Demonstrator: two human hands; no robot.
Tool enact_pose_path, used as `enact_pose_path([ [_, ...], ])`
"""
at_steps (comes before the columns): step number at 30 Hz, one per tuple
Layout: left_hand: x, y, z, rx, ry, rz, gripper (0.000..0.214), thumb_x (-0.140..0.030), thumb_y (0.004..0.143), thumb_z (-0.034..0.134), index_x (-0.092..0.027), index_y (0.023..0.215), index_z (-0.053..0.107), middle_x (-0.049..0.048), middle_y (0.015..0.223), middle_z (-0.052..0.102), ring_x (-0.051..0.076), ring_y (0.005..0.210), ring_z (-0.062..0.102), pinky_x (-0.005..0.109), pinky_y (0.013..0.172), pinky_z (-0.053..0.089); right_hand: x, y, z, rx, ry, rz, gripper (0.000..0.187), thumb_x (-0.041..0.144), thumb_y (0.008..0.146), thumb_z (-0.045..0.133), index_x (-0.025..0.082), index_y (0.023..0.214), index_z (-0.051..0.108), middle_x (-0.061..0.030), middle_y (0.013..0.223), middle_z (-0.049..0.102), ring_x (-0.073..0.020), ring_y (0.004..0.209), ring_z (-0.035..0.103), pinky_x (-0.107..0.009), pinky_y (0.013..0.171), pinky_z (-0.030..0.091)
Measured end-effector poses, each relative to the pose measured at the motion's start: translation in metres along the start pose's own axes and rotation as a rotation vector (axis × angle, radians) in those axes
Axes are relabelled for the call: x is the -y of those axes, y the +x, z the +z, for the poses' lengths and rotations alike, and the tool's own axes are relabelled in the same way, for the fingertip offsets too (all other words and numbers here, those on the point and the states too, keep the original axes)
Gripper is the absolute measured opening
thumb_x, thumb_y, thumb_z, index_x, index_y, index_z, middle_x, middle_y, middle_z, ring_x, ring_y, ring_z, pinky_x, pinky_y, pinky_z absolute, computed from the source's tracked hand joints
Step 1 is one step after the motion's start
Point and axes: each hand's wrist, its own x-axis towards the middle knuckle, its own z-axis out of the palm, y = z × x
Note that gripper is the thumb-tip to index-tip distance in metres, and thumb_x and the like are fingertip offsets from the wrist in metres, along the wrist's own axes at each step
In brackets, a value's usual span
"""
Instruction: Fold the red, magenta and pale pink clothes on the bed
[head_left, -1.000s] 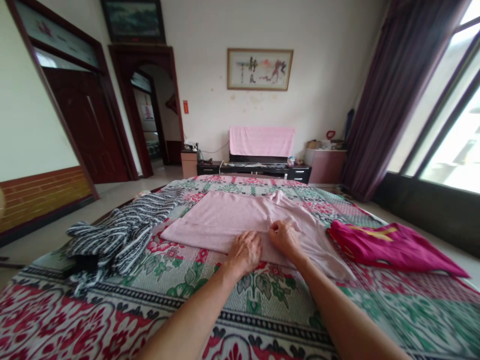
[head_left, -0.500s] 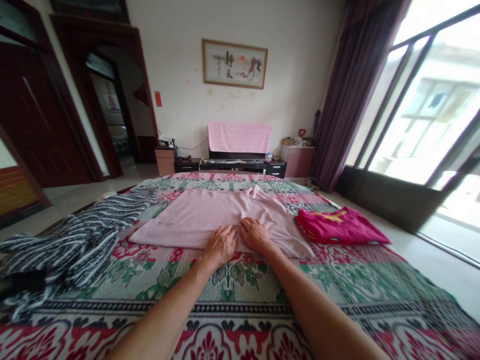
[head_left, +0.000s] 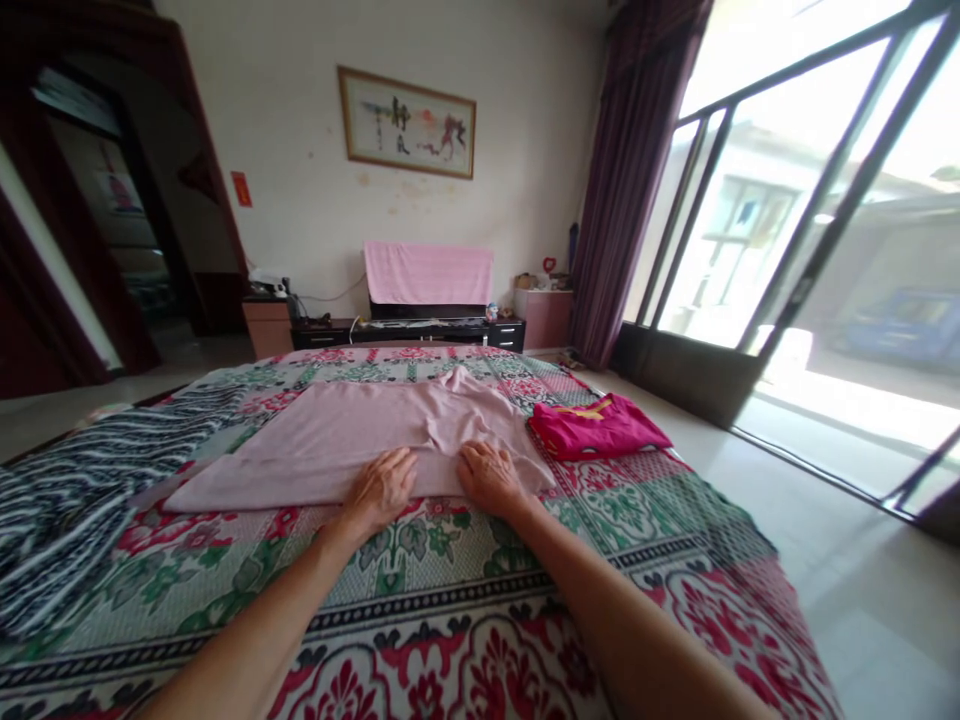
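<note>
A pale pink garment (head_left: 330, 425) lies spread on the patterned bed cover (head_left: 315, 590), with a folded strip along its near edge and wrinkles on its right half. My left hand (head_left: 381, 487) rests on the near edge left of its middle, fingers stretched out on the fabric. To the right, my right hand (head_left: 491, 478) lies on the same garment beside the wrinkles, its fingers spread and slightly bent. Neither hand grips the cloth. Just beyond the garment's right side sits a folded magenta garment (head_left: 600, 428) with yellow trim.
A black-and-white striped cloth (head_left: 112, 470) lies crumpled at the left of the bed. Beyond the bed's far edge, a low black cabinet (head_left: 322, 333) carries a screen draped with a pink cloth (head_left: 427, 272). Glass doors (head_left: 757, 230) and a dark curtain (head_left: 637, 180) are on the right.
My hands have moved apart along the garment's near edge, the gap between them now wider. The camera has turned to the right, so the scene sits further left.
</note>
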Motion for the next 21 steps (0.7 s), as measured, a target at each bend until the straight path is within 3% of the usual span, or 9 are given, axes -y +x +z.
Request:
enact_pose_path([
  [8,0.007,-0.001,0.005,-0.015,0.001,0.021,0.036,-0.025,0.087,0.039,-0.015,0.113,0.062,0.0125,0.121,0.061,0.023,0.111,0.056,0.043,0.098,0.045,-0.003,-0.005,0.007,-0.085,0.036,0.007,0.027,0.031,0.091,0.038,0.021,0.109,0.055,-0.0069,0.118,0.058,-0.0202,0.11,0.046,-0.036,0.092,0.03],
  [13,0.013,-0.001,0.01,-0.028,-0.016,0.031,0.037,-0.027,0.087,0.038,-0.015,0.112,0.063,0.0134,0.122,0.061,0.024,0.112,0.056,0.044,0.098,0.045,-0.009,-0.005,-0.002,-0.165,-0.011,0.116,0.031,0.03,0.088,0.04,0.02,0.114,0.054,-0.0096,0.124,0.055,-0.0238,0.113,0.043,-0.04,0.094,0.027],
  [21,0.013,-0.001,0.009,-0.022,0.03,0.054,0.038,-0.027,0.088,0.037,-0.013,0.113,0.063,0.0156,0.121,0.06,0.025,0.112,0.056,0.044,0.097,0.046,-0.015,-0.011,-0.001,-0.075,-0.008,0.319,0.031,0.034,0.088,0.037,0.02,0.105,0.058,-0.0105,0.123,0.055,-0.0269,0.111,0.045,-0.043,0.092,0.029],
])
